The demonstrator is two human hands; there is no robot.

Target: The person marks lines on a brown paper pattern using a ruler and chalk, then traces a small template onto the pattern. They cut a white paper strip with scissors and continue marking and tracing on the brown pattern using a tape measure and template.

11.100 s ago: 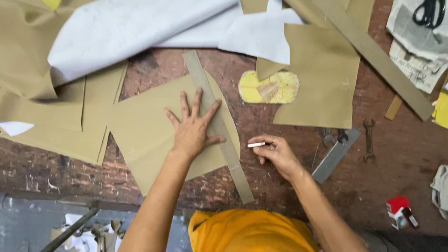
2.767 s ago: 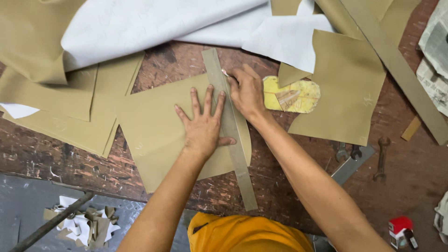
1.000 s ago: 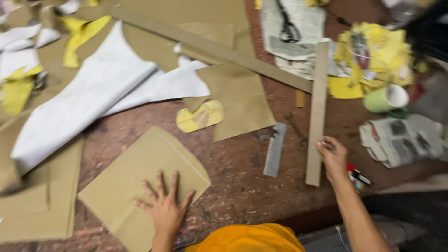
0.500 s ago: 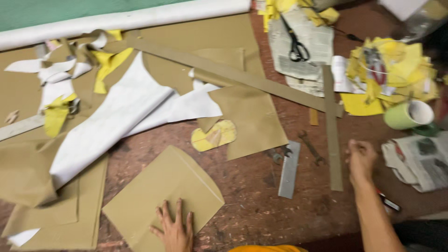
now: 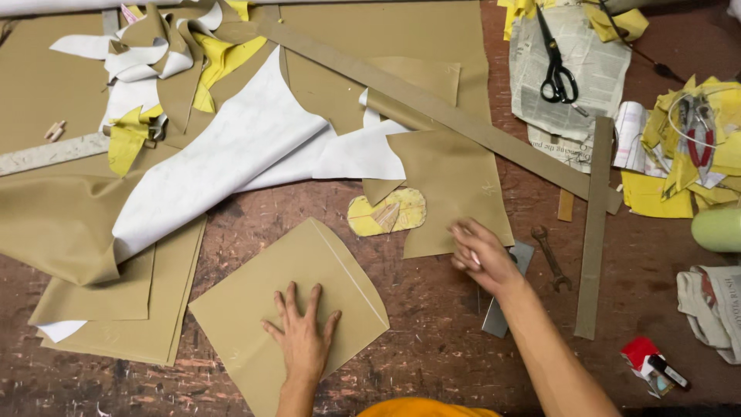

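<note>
A tan, roughly square cut piece of leather-like sheet [image 5: 289, 309] lies flat on the worn reddish-brown bench [image 5: 432, 332], near its front edge, with a thin pale line running along its right side. The left hand [image 5: 302, 336] rests on the lower middle of this piece, palm down and fingers spread, gripping nothing. The right hand [image 5: 478, 255] is just to the right, above the bench, blurred, with its fingers curled in; something small and pale shows between the fingers, but what it is I cannot tell. Under and just beside that hand lies a flat grey metal ruler [image 5: 505, 297], partly hidden by the wrist. Above the hand is a larger tan sheet piece [image 5: 455, 189], and to its left a yellow heart-shaped pattern piece [image 5: 386, 214]. A small open-ended spanner [image 5: 549, 257] lies to the right of the ruler, and next to it a long tan strip [image 5: 594, 228] stands nearly vertical. Farther back, black-handled scissors [image 5: 556, 58] rest on newspaper [image 5: 594, 73]. A white sheet [image 5: 231, 162] spreads across the left side over more tan material.
</note>
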